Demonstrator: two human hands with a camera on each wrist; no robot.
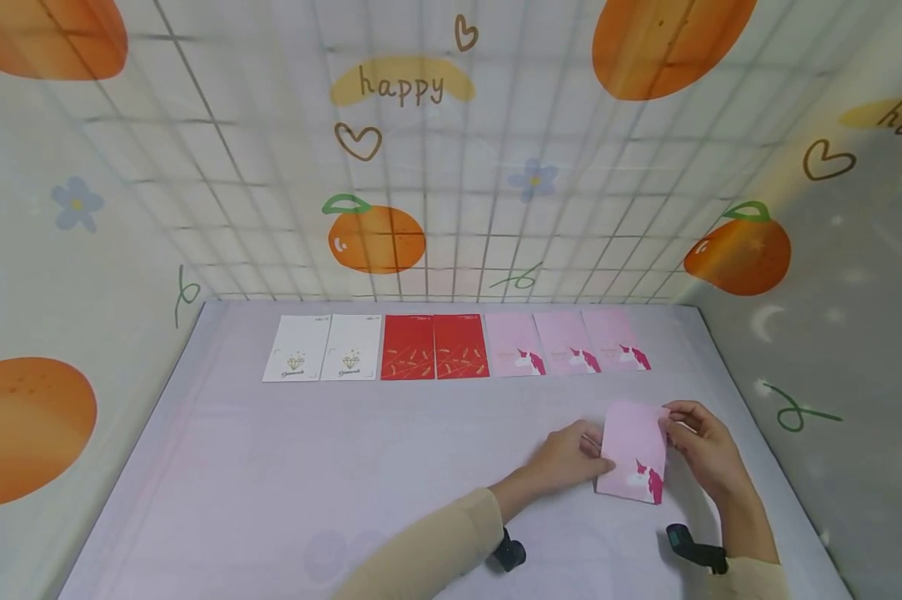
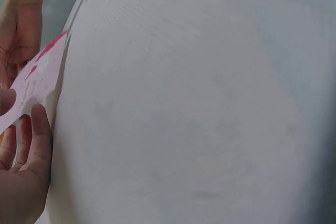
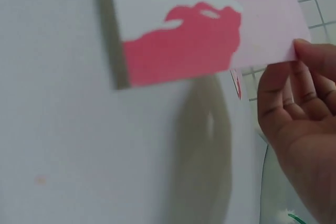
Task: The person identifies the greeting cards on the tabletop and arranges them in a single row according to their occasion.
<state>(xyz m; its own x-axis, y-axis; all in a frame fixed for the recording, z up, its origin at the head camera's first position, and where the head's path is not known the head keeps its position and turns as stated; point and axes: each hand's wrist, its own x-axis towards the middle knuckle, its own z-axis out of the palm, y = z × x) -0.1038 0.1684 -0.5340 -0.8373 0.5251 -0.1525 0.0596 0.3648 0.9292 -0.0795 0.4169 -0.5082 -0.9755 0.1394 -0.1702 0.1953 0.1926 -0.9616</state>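
Observation:
Between my two hands a pink card (image 1: pixel 629 442) with a white and magenta unicorn stands tilted up over the front right of the table. My left hand (image 1: pixel 567 458) pinches its left edge, thumb on the front and fingers behind. At the upper right corner, my right hand (image 1: pixel 708 450) pinches the card between thumb and fingers. In the right wrist view the magenta mane of the card (image 3: pixel 184 45) is large, with the right hand (image 3: pixel 310 108) at its edge. The left wrist view catches the card (image 2: pixel 42 77) side-on above the left hand (image 2: pixel 29 171).
Along the back of the table (image 1: pixel 286 467) runs a row: two white diamond cards (image 1: pixel 295 346), two red cards (image 1: pixel 408 346) and three pink unicorn cards (image 1: pixel 517 343). A patterned curtain (image 1: pixel 436 183) encloses the table's back and sides. Black wrist cameras (image 1: pixel 694 550) sit at both wrists.

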